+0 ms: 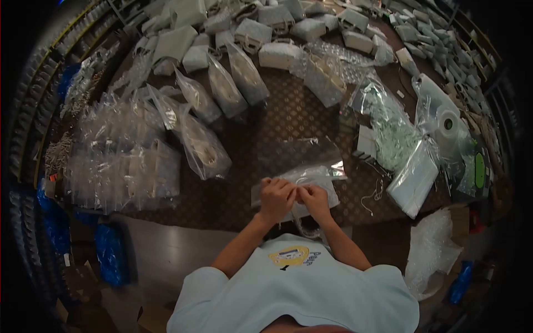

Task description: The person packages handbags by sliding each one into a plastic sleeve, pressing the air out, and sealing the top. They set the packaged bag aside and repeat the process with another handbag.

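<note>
At the near side of the table, my left hand (276, 200) and my right hand (314, 203) meet, fingertips pinched together. I cannot tell what small thing they pinch. Beneath and around them lies a whitish item (327, 191), partly covered by my hands, with a pale looped strap or handle (307, 228) hanging toward my shirt. Just beyond my fingers, a clear plastic bag (294, 154) is spread flat on the brown patterned table (277, 119), its edge catching the light.
Wrapped handbags (205, 147) stand at the left, beside a dense row of clear-bagged items (122, 161). Unwrapped pale handbags (275, 54) crowd the back. On the right are a plastic bag of pale green packets (391, 136), a stack of clear sleeves (415, 177) and white cord (373, 195).
</note>
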A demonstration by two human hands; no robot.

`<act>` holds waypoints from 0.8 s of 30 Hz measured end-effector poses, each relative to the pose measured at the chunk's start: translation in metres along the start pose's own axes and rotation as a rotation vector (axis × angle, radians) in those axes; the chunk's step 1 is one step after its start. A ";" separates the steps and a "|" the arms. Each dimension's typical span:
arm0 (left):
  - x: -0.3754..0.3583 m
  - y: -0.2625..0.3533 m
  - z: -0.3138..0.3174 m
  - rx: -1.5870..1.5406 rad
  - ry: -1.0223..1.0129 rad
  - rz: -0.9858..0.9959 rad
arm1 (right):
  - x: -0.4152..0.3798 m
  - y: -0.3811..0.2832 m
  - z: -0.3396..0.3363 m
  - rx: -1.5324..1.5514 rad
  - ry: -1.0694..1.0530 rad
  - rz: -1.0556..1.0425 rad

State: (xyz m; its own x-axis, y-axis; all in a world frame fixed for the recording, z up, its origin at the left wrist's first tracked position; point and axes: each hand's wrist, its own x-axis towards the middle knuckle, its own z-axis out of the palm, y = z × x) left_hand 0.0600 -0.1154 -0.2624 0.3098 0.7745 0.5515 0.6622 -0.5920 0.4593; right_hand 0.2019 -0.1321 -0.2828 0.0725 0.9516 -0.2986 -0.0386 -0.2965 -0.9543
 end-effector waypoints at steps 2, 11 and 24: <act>0.006 0.005 -0.005 -0.037 0.082 -0.021 | 0.008 0.032 -0.004 -0.151 0.011 0.107; 0.019 -0.008 -0.025 0.122 0.016 0.060 | -0.012 -0.082 -0.015 -1.176 0.157 -0.973; -0.003 -0.065 -0.077 0.403 -0.187 -0.015 | 0.039 -0.087 -0.079 -1.618 -0.144 -0.717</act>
State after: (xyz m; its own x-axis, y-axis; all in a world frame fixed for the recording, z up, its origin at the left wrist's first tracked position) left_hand -0.0364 -0.0959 -0.2404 0.3918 0.8312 0.3944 0.8692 -0.4750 0.1377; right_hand 0.2867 -0.0757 -0.2123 -0.4509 0.8904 0.0622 0.8926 0.4500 0.0292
